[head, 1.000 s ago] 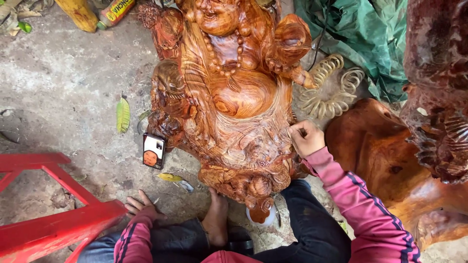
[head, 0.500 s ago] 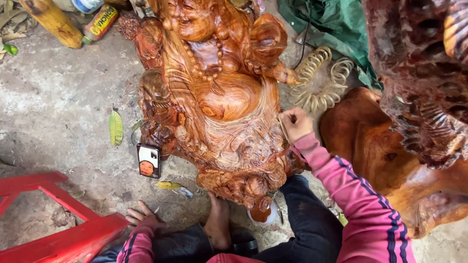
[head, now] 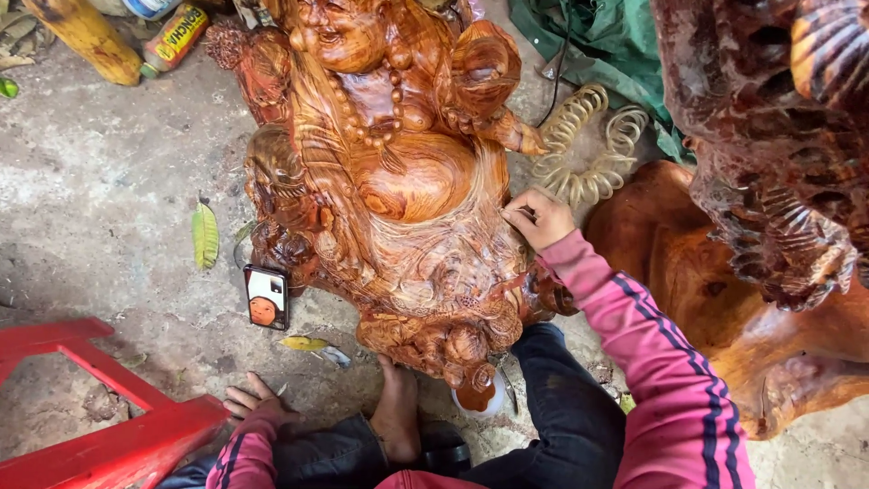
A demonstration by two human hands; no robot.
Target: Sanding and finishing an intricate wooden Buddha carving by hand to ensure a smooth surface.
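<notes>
The right hand [head: 540, 217] has slid lower along the carving [head: 398, 190], fingers pinched against its side, perhaps on something small. The left hand [head: 258, 407] lies flat on the ground [head: 100, 208], propping the body.

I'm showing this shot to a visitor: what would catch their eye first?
The large glossy carved wooden statue fills the centre, lying on the concrete floor. The right hand presses against its side, while the left hand rests on the floor beside a red plastic stool.
</notes>
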